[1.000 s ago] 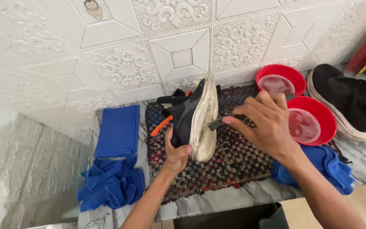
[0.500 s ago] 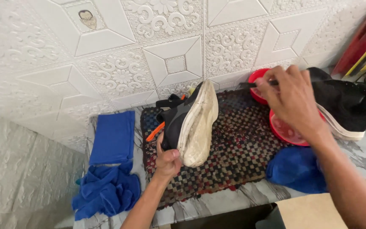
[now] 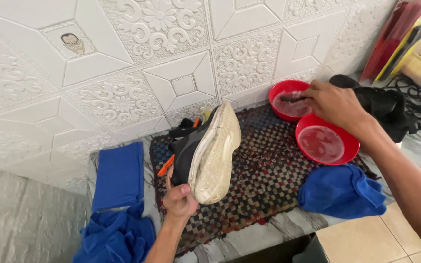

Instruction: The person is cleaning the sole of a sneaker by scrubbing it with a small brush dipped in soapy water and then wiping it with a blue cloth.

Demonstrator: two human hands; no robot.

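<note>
The left hand's (image 3: 180,200) grip is clenched around the heel of a black shoe (image 3: 205,153), holding it on edge with its pale sole facing out above the woven mat (image 3: 269,175) on the surface. The right hand (image 3: 334,102) grasps a small dark brush, I think, dipping it into the far red bowl (image 3: 288,100). Judging by this, the wetting step is in hand; scrubbing next calls for carrying the brush well left to the sole.
</note>
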